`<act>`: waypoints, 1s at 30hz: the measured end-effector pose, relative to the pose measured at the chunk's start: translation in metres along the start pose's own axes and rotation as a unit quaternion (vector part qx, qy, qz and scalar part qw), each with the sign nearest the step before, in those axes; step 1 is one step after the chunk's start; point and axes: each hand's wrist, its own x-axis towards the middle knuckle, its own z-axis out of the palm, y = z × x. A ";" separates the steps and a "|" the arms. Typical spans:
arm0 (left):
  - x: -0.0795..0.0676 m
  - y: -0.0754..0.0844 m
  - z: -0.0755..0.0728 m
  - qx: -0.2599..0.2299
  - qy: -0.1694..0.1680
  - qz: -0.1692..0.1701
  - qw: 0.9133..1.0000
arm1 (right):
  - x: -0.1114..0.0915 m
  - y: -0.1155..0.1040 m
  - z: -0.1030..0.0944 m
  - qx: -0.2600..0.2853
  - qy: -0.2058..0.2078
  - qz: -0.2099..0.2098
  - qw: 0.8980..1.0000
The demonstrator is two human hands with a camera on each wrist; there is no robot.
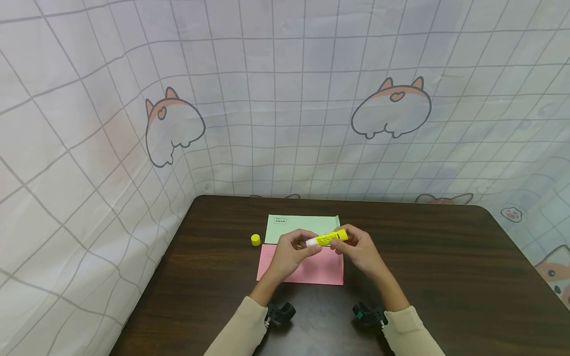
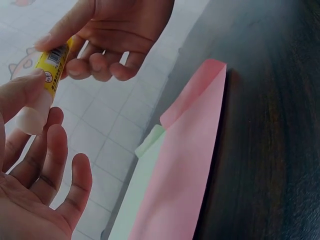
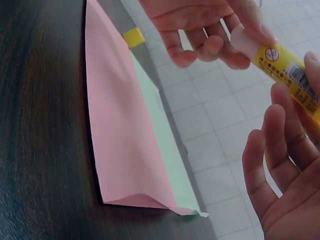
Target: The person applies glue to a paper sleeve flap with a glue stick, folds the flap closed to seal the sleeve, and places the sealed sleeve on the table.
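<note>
A yellow glue stick (image 1: 328, 238), uncapped with its white end to the left, is held level above two envelopes. My left hand (image 1: 290, 251) pinches it near the white end between thumb and fingers. At the yellow base, my right hand (image 1: 358, 248) grips it with thumb and fingertips; the other fingers are spread loosely in the right wrist view. Below the hands lies a pink envelope (image 1: 318, 269), its flap at the right end lifted a little. A light green envelope (image 1: 303, 224) with small printing lies behind it, against or under its far edge; I cannot tell which.
The yellow cap (image 1: 256, 240) stands on the dark wooden table (image 1: 427, 262), left of the envelopes. A grid-patterned curtain (image 1: 285, 99) with cartoon animals hangs behind and beside the table. Each wrist wears a black camera mount (image 1: 280, 313).
</note>
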 end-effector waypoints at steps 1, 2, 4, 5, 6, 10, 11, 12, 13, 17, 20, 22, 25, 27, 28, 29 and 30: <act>0.000 -0.001 0.001 0.003 0.000 -0.001 1.000 | 0.000 0.000 0.001 0.002 -0.001 -0.001 1.000; 0.000 -0.001 0.001 0.005 0.000 -0.002 1.000 | 0.000 0.000 0.001 0.002 -0.001 -0.001 1.000; 0.000 -0.002 0.003 0.008 -0.001 -0.004 1.000 | 0.000 0.000 0.003 0.005 -0.001 0.003 1.000; 0.000 -0.003 0.003 0.010 -0.001 -0.004 1.000 | 0.000 0.000 0.003 0.007 -0.002 0.004 1.000; -0.001 -0.003 0.003 0.009 -0.002 -0.004 1.000 | 0.000 0.000 0.004 0.008 -0.003 0.008 1.000; -0.001 -0.004 0.004 0.008 -0.006 0.000 1.000 | 0.000 0.001 0.007 0.010 -0.010 0.011 1.000; -0.001 -0.004 0.004 0.010 -0.007 0.002 1.000 | 0.000 0.001 0.007 0.011 -0.013 0.012 1.000; 0.000 -0.005 0.004 0.014 -0.009 0.001 1.000 | 0.000 0.001 0.008 0.013 -0.014 0.014 1.000; 0.000 -0.005 0.003 0.020 -0.012 -0.001 1.000 | 0.000 0.001 0.008 0.013 -0.015 0.014 1.000; 0.000 -0.008 0.003 0.052 -0.027 -0.022 0.998 | 0.000 0.003 0.007 0.012 -0.019 0.033 0.999; 0.000 -0.010 0.003 0.079 -0.039 -0.041 0.995 | 0.000 0.006 0.003 0.003 -0.022 0.053 0.998; -0.001 -0.010 0.003 0.095 -0.044 -0.047 0.993 | -0.001 0.008 0.000 -0.001 -0.026 0.065 0.998; -0.002 -0.009 0.002 0.120 -0.046 -0.054 0.990 | -0.001 0.011 -0.005 -0.004 -0.029 0.084 0.996; -0.002 -0.009 0.002 0.141 -0.046 -0.058 0.987 | -0.001 0.013 -0.007 -0.006 -0.032 0.097 0.995; -0.003 -0.009 0.003 0.152 -0.047 -0.060 0.985 | -0.001 0.014 -0.008 -0.008 -0.033 0.103 0.994; -0.003 -0.010 0.003 0.162 -0.050 -0.061 0.984 | -0.001 0.014 -0.009 -0.012 -0.035 0.108 0.993; -0.003 -0.010 0.003 0.171 -0.053 -0.061 0.982 | 0.000 0.015 -0.010 -0.015 -0.036 0.113 0.993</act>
